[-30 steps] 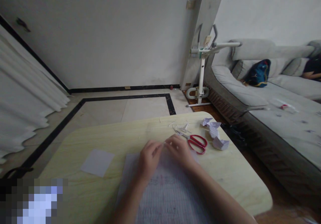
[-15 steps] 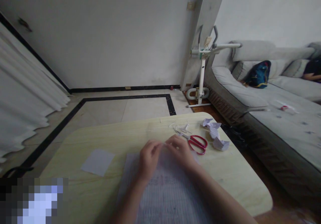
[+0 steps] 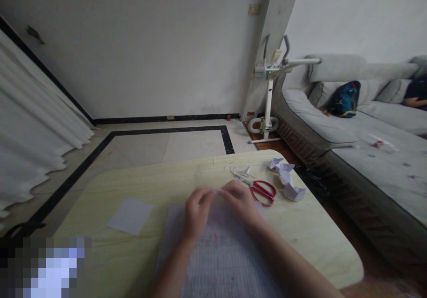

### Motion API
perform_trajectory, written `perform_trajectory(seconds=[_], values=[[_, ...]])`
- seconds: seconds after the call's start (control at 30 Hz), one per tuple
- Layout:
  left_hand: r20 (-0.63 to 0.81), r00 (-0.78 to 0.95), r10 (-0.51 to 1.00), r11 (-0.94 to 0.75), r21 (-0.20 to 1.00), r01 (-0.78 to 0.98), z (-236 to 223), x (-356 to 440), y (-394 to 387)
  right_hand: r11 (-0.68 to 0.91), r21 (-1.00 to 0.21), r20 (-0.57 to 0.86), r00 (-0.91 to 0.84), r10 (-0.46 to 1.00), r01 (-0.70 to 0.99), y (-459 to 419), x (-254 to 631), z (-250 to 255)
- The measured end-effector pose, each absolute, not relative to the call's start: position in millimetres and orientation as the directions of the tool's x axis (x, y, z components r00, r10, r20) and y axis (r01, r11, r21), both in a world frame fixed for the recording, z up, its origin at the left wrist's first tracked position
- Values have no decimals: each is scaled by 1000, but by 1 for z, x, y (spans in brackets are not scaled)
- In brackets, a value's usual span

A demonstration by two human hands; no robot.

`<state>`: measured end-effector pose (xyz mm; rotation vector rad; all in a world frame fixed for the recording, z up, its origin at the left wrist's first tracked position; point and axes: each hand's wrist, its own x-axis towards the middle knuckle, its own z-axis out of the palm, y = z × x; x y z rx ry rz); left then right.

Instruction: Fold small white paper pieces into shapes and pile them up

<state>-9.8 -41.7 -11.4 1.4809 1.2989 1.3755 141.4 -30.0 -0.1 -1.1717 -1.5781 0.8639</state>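
My left hand (image 3: 199, 211) and my right hand (image 3: 238, 200) meet at the fingertips over the top of a large lined, written-on sheet of paper (image 3: 223, 262). Their fingers are pinched together on pale paper; whether it is a separate piece or the sheet's edge I cannot tell. Just beyond my right hand lie red-handled scissors (image 3: 263, 192), their blades pointing left. Small white scraps (image 3: 246, 170) sit beside the blades. To the left, a small square piece of paper (image 3: 130, 216) lies flat on the table.
Crumpled or folded papers (image 3: 286, 177) lie at the pale wooden table's (image 3: 320, 244) right back edge. A grey sofa (image 3: 370, 155) with a blue bag (image 3: 347, 99) stands to the right; part of a person shows at the far right. White exercise equipment (image 3: 268, 98) stands behind the table.
Both hands stay in nearly the same place, fingertips still together. My right hand's fingers have shifted very slightly. Nothing else on the table has moved.
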Motion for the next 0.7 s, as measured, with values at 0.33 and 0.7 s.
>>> perform_trajectory(seconds=[0.33,0.7], values=[[160,-146,976,-142,982,127,-13,-9,-41,261,-920,258,-50,965,291,-30,140,-3],[51,-199,979,-48,999,20,-5,-12,-41,216,-935,214,-37,976,282,-29,141,-8]])
